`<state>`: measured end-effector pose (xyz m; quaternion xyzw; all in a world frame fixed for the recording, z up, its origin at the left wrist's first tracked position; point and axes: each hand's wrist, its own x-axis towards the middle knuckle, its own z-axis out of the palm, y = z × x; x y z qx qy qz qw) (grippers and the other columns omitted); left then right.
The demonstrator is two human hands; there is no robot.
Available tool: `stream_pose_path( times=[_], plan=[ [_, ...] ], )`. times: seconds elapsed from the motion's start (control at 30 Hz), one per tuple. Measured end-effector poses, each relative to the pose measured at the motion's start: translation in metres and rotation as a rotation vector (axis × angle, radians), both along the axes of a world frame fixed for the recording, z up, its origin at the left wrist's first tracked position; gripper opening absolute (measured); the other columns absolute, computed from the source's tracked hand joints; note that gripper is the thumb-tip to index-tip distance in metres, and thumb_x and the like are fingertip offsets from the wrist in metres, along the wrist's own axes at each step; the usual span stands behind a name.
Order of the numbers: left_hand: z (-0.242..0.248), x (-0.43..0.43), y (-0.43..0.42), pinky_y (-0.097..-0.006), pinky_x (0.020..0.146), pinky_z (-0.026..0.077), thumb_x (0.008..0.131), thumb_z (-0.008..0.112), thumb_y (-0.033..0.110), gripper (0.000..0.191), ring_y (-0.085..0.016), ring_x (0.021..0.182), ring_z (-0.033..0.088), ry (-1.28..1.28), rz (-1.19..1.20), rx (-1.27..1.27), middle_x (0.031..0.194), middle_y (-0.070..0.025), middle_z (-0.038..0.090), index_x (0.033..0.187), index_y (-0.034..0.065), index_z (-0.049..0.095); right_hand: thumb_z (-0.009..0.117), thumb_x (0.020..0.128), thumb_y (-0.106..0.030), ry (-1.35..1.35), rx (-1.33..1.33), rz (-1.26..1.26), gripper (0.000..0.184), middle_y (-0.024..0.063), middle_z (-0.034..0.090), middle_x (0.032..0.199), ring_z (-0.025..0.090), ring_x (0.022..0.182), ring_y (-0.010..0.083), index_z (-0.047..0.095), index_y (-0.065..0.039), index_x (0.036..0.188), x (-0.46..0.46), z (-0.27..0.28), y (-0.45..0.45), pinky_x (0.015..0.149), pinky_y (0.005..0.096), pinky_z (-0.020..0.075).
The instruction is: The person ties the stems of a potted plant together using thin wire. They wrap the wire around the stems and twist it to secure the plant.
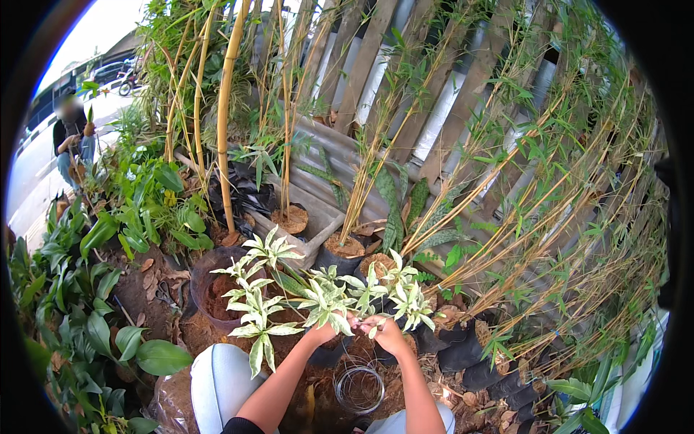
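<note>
My left hand (328, 332) and my right hand (388, 337) meet low in the middle, among the cream-and-green leaves of a variegated plant (325, 304). Fingertips of both pinch something thin, a stem or a wire strand; leaves partly hide the grip, so I cannot tell which. Just below them is a loose coil of thin metal wire (359, 388), with fine strands running up towards the hands. Left of the plant stands a translucent purplish pot (201, 295) with brown soil in it.
Potted bamboo (347, 244) and black grow bags (461, 352) line the corrugated sheet and slatted wooden fence (461, 119). A concrete trough (320, 238) lies ahead. Broad-leaved plants (103, 336) crowd the left. Another person (73, 141) is by the road, upper left.
</note>
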<state>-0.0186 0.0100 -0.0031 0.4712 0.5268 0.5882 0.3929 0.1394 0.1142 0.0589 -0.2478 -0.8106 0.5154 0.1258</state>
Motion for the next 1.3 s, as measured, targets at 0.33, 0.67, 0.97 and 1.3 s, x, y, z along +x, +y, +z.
stream_pose_path(
  times=[0.33,0.67,0.97,1.3],
  plan=[
    [-0.018,-0.004,0.008,-0.0255,0.061,0.042,0.083,0.060,0.023,0.019,-0.009,0.066,0.051,-0.016,-0.190,0.012,0.069,0.0020,0.057,0.083,0.0048,0.062,0.065,0.081,-0.025,-0.301,-0.051,0.512,0.021,-0.0020,0.063,0.081,0.054,0.074,0.0072,0.065,-0.007,0.093,0.008,0.051,0.051,0.068,0.0234,0.0431],
    [0.008,0.007,-0.003,-0.0278,0.054,0.039,0.081,0.062,0.025,0.021,-0.010,0.057,0.049,-0.072,-0.116,0.079,0.063,0.0004,0.056,0.079,0.0046,0.064,0.056,0.084,-0.041,-1.101,-0.200,0.576,0.041,0.0014,0.056,0.114,0.047,0.107,0.0141,0.059,-0.011,0.112,-0.022,0.106,0.080,0.089,0.0301,0.0360],
    [0.027,0.017,-0.004,-0.0284,0.054,0.043,0.078,0.065,0.015,0.015,-0.013,0.056,0.053,0.383,0.229,0.018,0.064,-0.0076,0.060,0.079,0.0001,0.061,0.057,0.081,-0.015,-0.943,-0.020,0.338,0.014,-0.0027,0.047,0.053,0.039,0.043,0.0066,0.062,-0.002,0.085,-0.021,0.170,0.060,0.038,0.0238,0.0295],
    [0.013,0.024,0.004,-0.0325,0.056,0.046,0.077,0.067,0.016,0.019,-0.019,0.059,0.058,0.333,0.423,0.062,0.066,-0.0131,0.060,0.078,-0.0015,0.060,0.047,0.079,-0.012,-0.837,0.466,0.220,0.022,0.0133,0.060,0.060,0.059,0.050,0.0205,0.063,0.001,0.075,-0.018,0.122,-0.017,0.050,0.0337,0.0482]
  ],
)
